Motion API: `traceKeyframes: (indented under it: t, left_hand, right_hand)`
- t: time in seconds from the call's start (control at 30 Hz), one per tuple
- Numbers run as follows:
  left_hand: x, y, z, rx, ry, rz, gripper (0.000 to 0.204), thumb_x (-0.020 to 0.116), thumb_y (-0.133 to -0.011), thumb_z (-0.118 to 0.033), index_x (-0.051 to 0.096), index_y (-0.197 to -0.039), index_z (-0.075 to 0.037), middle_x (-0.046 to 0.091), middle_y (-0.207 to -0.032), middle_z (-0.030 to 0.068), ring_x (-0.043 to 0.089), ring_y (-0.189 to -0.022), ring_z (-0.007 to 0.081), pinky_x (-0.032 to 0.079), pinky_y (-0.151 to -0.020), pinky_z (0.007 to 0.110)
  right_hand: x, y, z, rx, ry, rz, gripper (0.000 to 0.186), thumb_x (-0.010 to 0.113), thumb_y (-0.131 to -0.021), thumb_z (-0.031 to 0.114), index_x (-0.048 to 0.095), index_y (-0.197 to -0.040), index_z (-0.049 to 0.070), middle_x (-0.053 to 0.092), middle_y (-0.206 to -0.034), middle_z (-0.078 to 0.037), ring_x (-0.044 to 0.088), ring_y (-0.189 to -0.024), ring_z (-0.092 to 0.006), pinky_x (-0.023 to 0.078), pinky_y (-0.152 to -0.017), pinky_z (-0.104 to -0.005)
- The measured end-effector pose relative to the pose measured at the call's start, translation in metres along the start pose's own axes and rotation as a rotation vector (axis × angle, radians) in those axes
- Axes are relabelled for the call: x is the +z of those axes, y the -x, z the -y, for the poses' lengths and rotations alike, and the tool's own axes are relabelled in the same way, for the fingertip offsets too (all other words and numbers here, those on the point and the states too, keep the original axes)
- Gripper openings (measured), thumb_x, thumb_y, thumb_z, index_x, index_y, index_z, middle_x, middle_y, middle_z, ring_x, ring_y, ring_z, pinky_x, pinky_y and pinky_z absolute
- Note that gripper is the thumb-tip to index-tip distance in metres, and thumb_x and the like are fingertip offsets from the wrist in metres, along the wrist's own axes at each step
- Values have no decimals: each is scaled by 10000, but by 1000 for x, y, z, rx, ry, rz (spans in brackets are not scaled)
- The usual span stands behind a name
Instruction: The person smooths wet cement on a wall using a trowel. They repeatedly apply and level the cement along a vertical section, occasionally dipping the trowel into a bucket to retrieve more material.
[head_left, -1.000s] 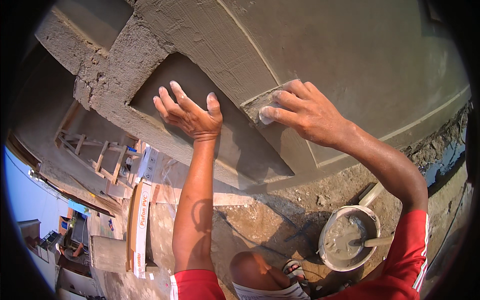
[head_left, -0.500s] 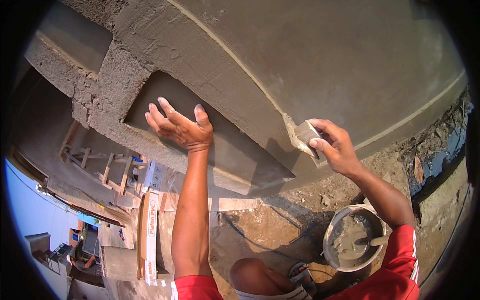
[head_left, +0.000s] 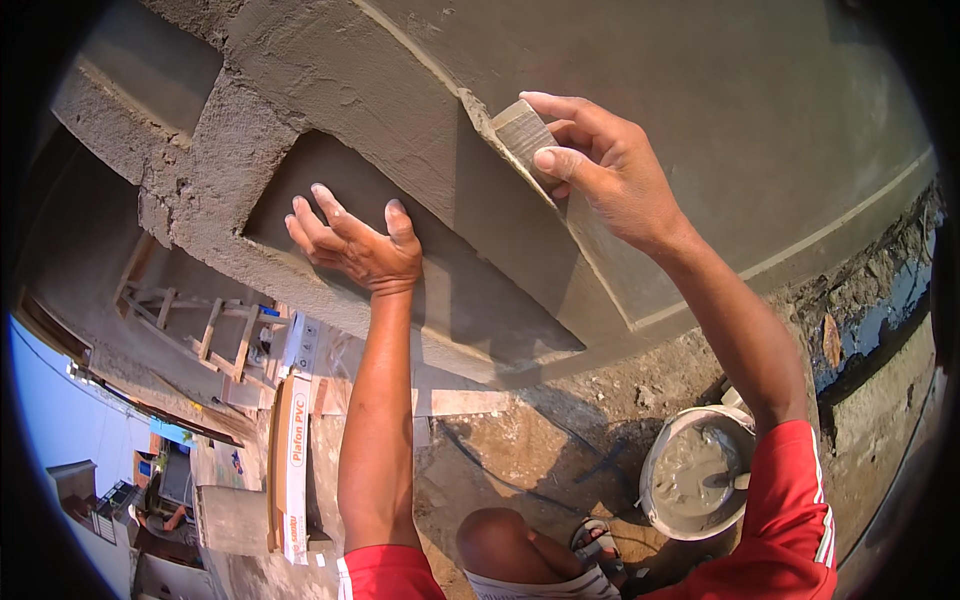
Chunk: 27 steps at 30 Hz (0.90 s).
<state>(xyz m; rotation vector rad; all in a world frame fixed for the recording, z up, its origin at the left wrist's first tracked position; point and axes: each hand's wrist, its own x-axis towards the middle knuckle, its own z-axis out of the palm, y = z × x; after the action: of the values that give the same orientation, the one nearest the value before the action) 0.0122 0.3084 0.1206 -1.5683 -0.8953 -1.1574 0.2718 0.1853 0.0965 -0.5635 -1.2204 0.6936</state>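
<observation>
My right hand (head_left: 615, 170) pinches a small wooden block (head_left: 524, 135) between thumb and fingers. The block presses along a raised mortar ridge (head_left: 590, 255) on the grey plastered wall (head_left: 720, 110), and wet mortar is heaped along its left edge. My left hand (head_left: 360, 240) is open with its fingers spread, pale dust on the fingertips. It is at a triangular recess (head_left: 490, 300) in the plaster and holds nothing; whether the palm rests on the surface is hard to tell.
A bucket (head_left: 690, 530) of wet mortar (head_left: 690, 465) stands on the ground at lower right, a tool handle (head_left: 742, 481) sticking out. Beyond it runs a ditch with dark water (head_left: 885, 310). At left are a wooden frame (head_left: 205, 335) and a long white box (head_left: 295, 450).
My right hand has slid the wooden block up and left along the ridge, leaving a clean narrow edge behind it. My left hand stays nearly where it was.
</observation>
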Motion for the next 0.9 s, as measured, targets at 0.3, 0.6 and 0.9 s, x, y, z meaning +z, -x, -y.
traceKeyframes:
  t: [0.3, 0.6, 0.9]
  left_hand:
    - [0, -2, 5, 20, 31, -26, 818, 525, -837, -468, 322, -1468, 12, 236, -1482, 228, 179, -1401, 444, 181, -1110, 592]
    - [-1, -1, 2, 25, -11, 0, 818, 449, -892, -497, 287, -1466, 63, 208, -1480, 242, 165, -1404, 415, 176, -1116, 573]
    - [5, -4, 5, 88, -20, -42, 819, 490, -899, -491, 292, -1461, 70, 226, -1440, 206, 202, -1368, 391, 195, -1108, 554]
  right_hand:
    - [-41, 101, -86, 177, 139, -26, 450, 622, -878, 30, 587, -1324, 69, 669, -1095, -91, 631, -965, -148, 507, -896, -313]
    - [-98, 208, -134, 579, -200, -218, 441, 633, -910, 43, 538, -1339, 20, 651, -1089, -69, 602, -838, -92, 523, -661, -260]
    - [-75, 230, -118, 688, -615, -591, 460, 583, -935, 44, 465, -1380, 45, 664, -1112, -79, 658, -957, -137, 570, -770, -294]
